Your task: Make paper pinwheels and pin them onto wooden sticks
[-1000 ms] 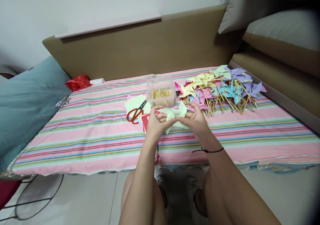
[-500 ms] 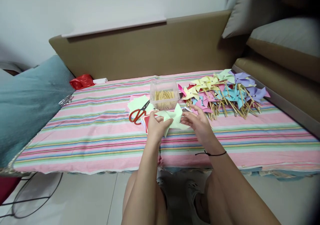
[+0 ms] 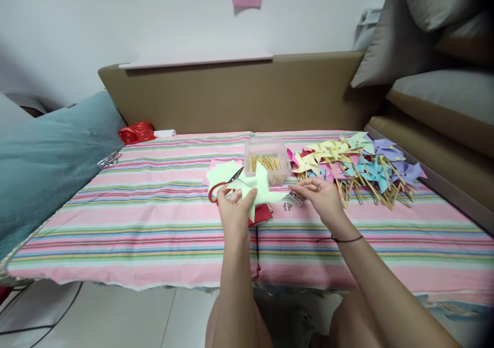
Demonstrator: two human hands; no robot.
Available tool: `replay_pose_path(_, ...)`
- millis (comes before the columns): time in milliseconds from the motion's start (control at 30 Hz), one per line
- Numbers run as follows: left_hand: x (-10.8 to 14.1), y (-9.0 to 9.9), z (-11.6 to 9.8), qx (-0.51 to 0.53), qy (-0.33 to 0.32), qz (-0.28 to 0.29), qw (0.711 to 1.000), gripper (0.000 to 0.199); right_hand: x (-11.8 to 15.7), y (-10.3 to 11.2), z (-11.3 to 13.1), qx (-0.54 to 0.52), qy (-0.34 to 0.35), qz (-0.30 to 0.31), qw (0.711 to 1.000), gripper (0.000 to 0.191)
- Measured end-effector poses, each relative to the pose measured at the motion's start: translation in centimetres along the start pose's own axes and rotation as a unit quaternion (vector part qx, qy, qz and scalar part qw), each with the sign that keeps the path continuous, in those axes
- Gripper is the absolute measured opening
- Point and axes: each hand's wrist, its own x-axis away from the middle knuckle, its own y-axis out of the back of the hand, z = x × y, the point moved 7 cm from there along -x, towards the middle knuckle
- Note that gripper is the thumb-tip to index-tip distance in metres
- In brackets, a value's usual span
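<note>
My left hand (image 3: 236, 211) pinches a pale green paper pinwheel (image 3: 262, 186) near its middle, its blades folded inward and no stick on it. To the right, my right hand (image 3: 322, 197) is apart from the pinwheel, thumb and fingers pressed together over a small box (image 3: 296, 197) of metal bits. Whatever sits between those fingertips is too small to make out. Several tiny metal pieces (image 3: 287, 206) lie on the cloth beside the box. Under the pinwheel is red paper (image 3: 263, 213). Red-handled scissors (image 3: 214, 193) rest on pale green sheets (image 3: 222, 173), partly hidden by my left hand.
A clear plastic box (image 3: 285, 163) of short wooden sticks stands behind the pinwheel. Finished pinwheels (image 3: 358, 165) in several colours are heaped at the right on the striped cloth (image 3: 154, 209). A red bag (image 3: 137, 133) and a silvery packet (image 3: 109, 160) lie far left.
My right hand has let go of the pinwheel and moved right to the small box. The left hand keeps its hold. The head view has tilted up.
</note>
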Motion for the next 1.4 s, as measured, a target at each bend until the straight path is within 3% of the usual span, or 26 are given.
replay_pose_path(67, 0.0, 0.6, -0.6, 0.073, 0.023, -0.033, 0.997, 0.058, -2.6, -1.0, 1.6, 0.025, 0.03, -0.002, 0.999, 0.032)
replay_pose_path(167, -0.2, 1.3, -1.5, 0.169, 0.056, -0.056, 0.982, 0.029, -7.3, -3.7, 3.4, 0.109, 0.054, 0.01, 0.992, 0.021)
replay_pose_path(267, -0.4, 2.4, -2.5, 0.207, 0.057, -0.102, 0.971, 0.017, -11.7, -7.4, 2.4, 0.209, 0.004, 0.09, 0.974, 0.007)
replay_pose_path(367, -0.3, 3.4, -2.9, 0.221, 0.062, -0.146, 0.962, 0.015, -14.6, -10.3, -0.3, 0.265, -0.053, 0.135, 0.953, 0.014)
replay_pose_path(533, -0.5, 3.5, -2.3, 0.224, 0.087, -0.155, 0.958, 0.013, -15.5, -14.1, -5.4, 0.309, -0.156, 0.2, 0.917, 0.023)
replay_pose_path(700, -0.5, 2.5, -1.2, 0.237, 0.112, -0.125, 0.957, 0.023, -15.0, -16.2, -6.7, 0.279, -0.2, 0.202, 0.917, 0.029)
replay_pose_path(833, -0.4, 1.9, -0.9, 0.242, 0.11, -0.075, 0.961, 0.03, -14.8, -15.5, -4.9, 0.241, -0.227, 0.183, 0.926, 0.022)
replay_pose_path(1000, -0.6, 2.0, -1.0, 0.228, 0.079, -0.032, 0.97, 0.037, -12.6, -11.9, 0.3, 0.154, -0.191, 0.182, 0.952, 0.007)
replay_pose_path(1200, -0.4, 1.1, -1.5, 0.189, 0.039, 0.017, 0.981, 0.046, -3.3, -6.9, 4.0, 0.035, -0.109, 0.203, 0.972, 0.019)
replay_pose_path(1300, 0.1, -0.1, -1.4, 0.166, 0.031, 0.057, 0.984, 0.05, 1.6, -5.4, 3.5, 0.017, -0.099, 0.202, 0.974, 0.022)
replay_pose_path(1400, 0.8, -1.4, -0.9, 0.144, 0.039, 0.111, 0.983, 0.054, 4.8, -4.7, 2.8, -0.009, -0.063, 0.198, 0.978, 0.023)
